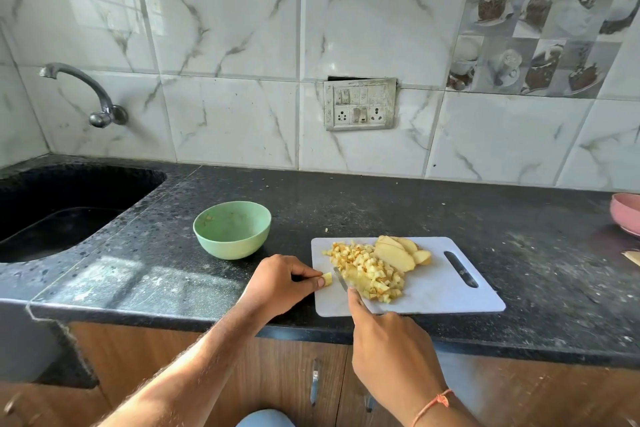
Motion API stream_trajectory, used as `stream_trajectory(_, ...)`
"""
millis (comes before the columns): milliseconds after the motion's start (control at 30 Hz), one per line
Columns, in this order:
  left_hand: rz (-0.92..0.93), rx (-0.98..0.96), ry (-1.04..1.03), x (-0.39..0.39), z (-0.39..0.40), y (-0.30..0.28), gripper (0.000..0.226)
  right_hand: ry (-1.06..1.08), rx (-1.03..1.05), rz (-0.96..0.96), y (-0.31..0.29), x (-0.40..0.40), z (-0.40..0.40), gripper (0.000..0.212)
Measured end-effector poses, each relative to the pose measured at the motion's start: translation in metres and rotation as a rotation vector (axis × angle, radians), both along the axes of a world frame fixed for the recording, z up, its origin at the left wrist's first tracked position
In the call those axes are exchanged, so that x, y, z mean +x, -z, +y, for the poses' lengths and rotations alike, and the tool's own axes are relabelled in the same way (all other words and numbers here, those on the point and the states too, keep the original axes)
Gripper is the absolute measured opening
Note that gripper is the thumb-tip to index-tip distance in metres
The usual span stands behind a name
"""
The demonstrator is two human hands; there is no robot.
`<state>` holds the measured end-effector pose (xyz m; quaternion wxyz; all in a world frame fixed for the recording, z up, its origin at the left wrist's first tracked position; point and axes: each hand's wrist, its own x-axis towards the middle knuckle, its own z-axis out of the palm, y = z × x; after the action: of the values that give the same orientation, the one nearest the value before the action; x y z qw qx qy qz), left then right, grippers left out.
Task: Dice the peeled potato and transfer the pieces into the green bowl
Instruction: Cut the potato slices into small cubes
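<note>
Both forearms came in from the bottom. On the left, the green bowl [232, 229] sat near the board, handy for scooping I guess, with hardly anything in it. Left hand [280, 282] pinched one small potato piece [327, 279] at the edge of the cutting board [433, 291], steadying it for the knife [341, 279]. Right hand [388, 340] gripped the handle, forefinger along the blade's back. Diced potato [367, 269] was piled mid-board, uncut slices [401, 253] just behind. Still plenty to chop.
</note>
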<state>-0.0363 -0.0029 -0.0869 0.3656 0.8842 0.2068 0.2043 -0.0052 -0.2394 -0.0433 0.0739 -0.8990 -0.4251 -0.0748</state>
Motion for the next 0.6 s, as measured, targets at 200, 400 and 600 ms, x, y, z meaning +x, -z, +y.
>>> stream_trajectory(200,-0.002,-0.01,-0.016,0.0,0.002,0.002,0.013,-0.023,-0.016,-0.007,-0.002,-0.004,0.015,0.067)
stream_trajectory(400,-0.012,-0.003,0.013,0.001,0.004,0.003,0.006,-0.027,-0.055,-0.041,-0.004,-0.004,0.034,0.069)
stream_trajectory(600,-0.032,0.031,-0.001,0.001,0.002,0.004,0.006,-0.06,-0.134,0.004,-0.002,-0.013,0.03,0.072)
